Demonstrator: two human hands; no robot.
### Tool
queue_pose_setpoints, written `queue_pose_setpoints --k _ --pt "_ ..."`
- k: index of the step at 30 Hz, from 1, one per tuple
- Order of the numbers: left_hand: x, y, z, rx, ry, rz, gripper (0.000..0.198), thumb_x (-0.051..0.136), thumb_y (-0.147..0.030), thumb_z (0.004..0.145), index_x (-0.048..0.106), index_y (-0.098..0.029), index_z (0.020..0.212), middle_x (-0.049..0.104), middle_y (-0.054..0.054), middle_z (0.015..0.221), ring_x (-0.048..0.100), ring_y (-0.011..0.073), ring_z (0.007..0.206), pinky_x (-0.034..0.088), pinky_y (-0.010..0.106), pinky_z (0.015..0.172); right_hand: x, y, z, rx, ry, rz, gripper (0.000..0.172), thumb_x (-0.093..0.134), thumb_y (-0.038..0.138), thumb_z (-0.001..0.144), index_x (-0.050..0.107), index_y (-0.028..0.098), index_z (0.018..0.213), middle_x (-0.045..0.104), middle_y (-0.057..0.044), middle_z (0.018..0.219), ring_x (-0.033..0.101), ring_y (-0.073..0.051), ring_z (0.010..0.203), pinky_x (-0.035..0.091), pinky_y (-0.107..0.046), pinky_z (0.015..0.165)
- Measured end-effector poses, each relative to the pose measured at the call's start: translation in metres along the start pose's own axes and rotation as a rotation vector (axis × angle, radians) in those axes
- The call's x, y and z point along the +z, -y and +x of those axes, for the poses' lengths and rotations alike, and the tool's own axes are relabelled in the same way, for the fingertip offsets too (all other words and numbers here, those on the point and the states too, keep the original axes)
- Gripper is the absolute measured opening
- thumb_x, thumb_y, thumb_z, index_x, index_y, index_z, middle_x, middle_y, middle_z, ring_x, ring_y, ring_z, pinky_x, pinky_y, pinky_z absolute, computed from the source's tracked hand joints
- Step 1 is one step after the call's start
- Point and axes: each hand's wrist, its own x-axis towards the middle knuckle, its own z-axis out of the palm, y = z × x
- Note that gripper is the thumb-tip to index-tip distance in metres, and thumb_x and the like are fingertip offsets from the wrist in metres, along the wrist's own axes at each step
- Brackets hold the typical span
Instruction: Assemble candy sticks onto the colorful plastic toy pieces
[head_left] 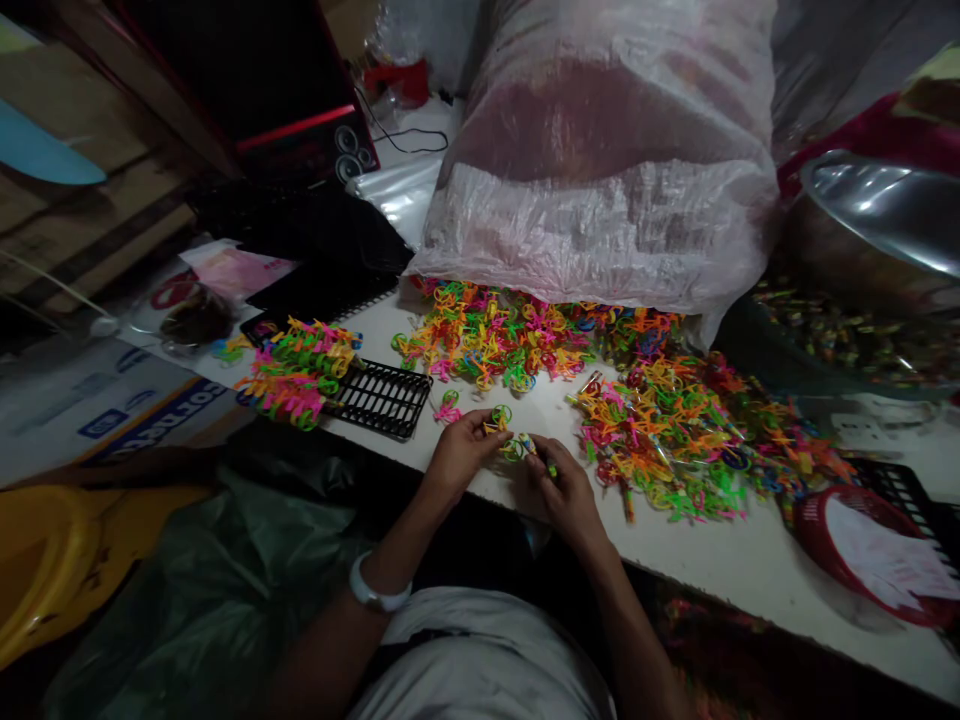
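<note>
My left hand (461, 450) and my right hand (564, 487) meet over the near edge of a white table (720, 560). Both are closed in a pinch around small bright plastic ring pieces (512, 444), green and yellow, held between the fingertips. A loose pink piece (448, 412) lies just beyond my left hand. Heaps of the same neon pieces spread behind the hands (487, 335) and to the right (675, 430). A white band sits on my left wrist (371, 592).
A black slotted tray (382, 398) with joined coloured pieces (300, 372) lies at the left. A big clear plastic sack (600, 150) lies behind the heaps. A red basket (877, 560) sits at right, a yellow chair (67, 560) at lower left.
</note>
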Motion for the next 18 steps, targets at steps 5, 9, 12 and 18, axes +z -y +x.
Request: queue_pose_setpoints --k 5,9,12,18 --pt "-0.001 0.007 -0.001 0.076 -0.071 0.167 0.025 0.072 -0.024 0.06 0.065 -0.015 0.083 0.067 0.001 0.078 0.06 0.0137 0.073 0.047 0.025 0.071 0.001 -0.001 -0.002 -0.113 -0.001 -0.245 0.03 0.041 0.023 0.091 0.057 0.02 0.117 0.061 -0.007 0.093 0.059 -0.018 0.085 0.048 -0.029 0.075" --pt "-0.003 0.008 -0.003 0.135 -0.076 0.324 0.016 0.065 -0.019 0.065 0.065 -0.016 0.08 0.066 0.001 0.077 0.059 0.0154 0.077 0.047 0.026 0.072 0.003 -0.003 -0.004 -0.124 0.045 -0.412 0.038 0.041 0.015 0.087 0.052 0.02 0.123 0.06 -0.008 0.095 0.06 -0.019 0.084 0.048 -0.029 0.073" --pt "-0.001 0.008 -0.004 0.18 -0.058 0.371 0.017 0.062 -0.018 0.068 0.065 -0.016 0.085 0.067 0.002 0.081 0.06 0.0165 0.08 0.047 0.027 0.075 0.003 0.001 -0.005 -0.099 0.073 -0.507 0.038 0.041 0.014 0.087 0.051 0.019 0.124 0.061 -0.008 0.095 0.061 -0.019 0.083 0.048 -0.027 0.07" --pt "0.003 0.01 -0.01 0.292 -0.084 0.53 0.02 0.056 -0.012 0.074 0.066 -0.018 0.09 0.067 0.003 0.088 0.061 0.0167 0.085 0.047 0.028 0.08 0.0 0.013 -0.005 -0.041 0.104 -0.587 0.035 0.042 0.015 0.089 0.053 0.019 0.121 0.065 -0.007 0.096 0.064 -0.018 0.082 0.047 -0.025 0.068"
